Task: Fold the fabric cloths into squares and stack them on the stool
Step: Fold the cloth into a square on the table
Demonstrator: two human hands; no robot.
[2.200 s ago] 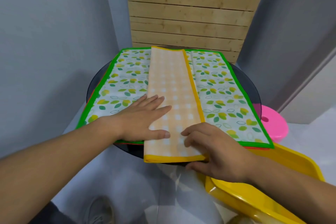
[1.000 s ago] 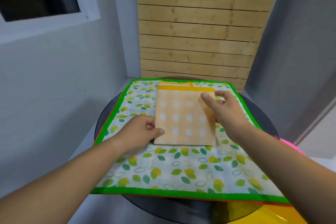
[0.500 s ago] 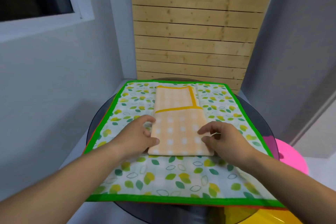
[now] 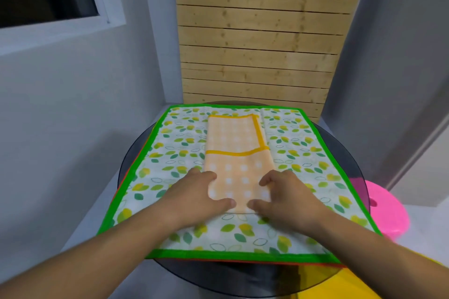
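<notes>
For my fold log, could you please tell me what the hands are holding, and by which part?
The orange checked cloth: left hand grips its near left corner, right hand its near right corner.

A round, dark glass desk (image 4: 230,277) fills the lower middle of the frame. A leaf-print cloth (image 4: 243,233) with a green border is spread flat over most of it. A red-orange cloth edge (image 4: 267,262) peeks from beneath along the left and bottom sides.
</notes>
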